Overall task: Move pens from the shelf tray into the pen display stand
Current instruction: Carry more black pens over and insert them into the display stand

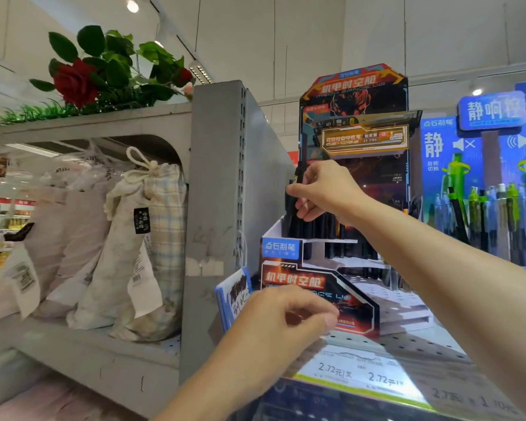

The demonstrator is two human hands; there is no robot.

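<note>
A tiered cardboard pen display stand (289, 281) with red and black artwork stands on the perforated shelf. Its upper left tier holds a row of black pens (316, 226). My right hand (325, 189) reaches to that top tier and pinches a black pen (292, 196), held upright at the row's left end. My left hand (289, 317) hovers in front of the stand's lower front panel, fingers loosely curled with nothing visible in it. The lower white tiers on the right look mostly bare. No shelf tray shows in this view.
A grey shelf upright (216, 177) rises left of the stand, with bagged pillows (128, 244) in the bay beyond. A blue display of green pens (492, 208) stands to the right. Price labels (359, 375) line the shelf edge. Fake roses (79, 80) sit on top.
</note>
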